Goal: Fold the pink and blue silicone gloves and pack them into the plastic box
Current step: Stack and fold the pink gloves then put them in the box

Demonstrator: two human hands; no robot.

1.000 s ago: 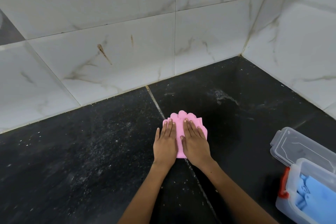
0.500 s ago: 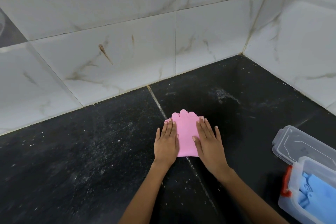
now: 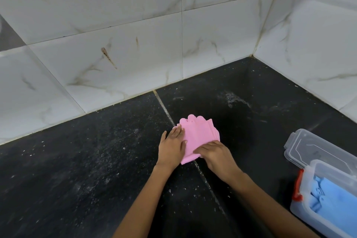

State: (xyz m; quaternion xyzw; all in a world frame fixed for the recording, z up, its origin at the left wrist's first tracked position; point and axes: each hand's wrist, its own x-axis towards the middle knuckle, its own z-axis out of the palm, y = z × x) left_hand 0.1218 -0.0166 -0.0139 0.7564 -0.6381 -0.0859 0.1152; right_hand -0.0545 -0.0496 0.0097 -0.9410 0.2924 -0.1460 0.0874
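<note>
The pink gloves (image 3: 199, 134) lie stacked flat on the black floor, fingertips pointing toward the wall. My left hand (image 3: 172, 147) presses flat on their left side. My right hand (image 3: 215, 154) lies across the near right corner, fingers pointing left onto the pink edge; whether it pinches the edge I cannot tell. At the right edge stands the clear plastic box (image 3: 311, 208) with a red latch, and the folded blue gloves (image 3: 332, 201) lie inside it.
The box's clear lid (image 3: 316, 149) lies on the floor just beyond the box. White marble-look wall tiles (image 3: 135, 44) close the far side and the right side, meeting in a corner. A grout line (image 3: 164, 106) runs under the gloves.
My right hand has slid from the gloves' right side down to their near right corner and turned leftward. The pink stack has rotated slightly clockwise. My left hand stays pressed.
</note>
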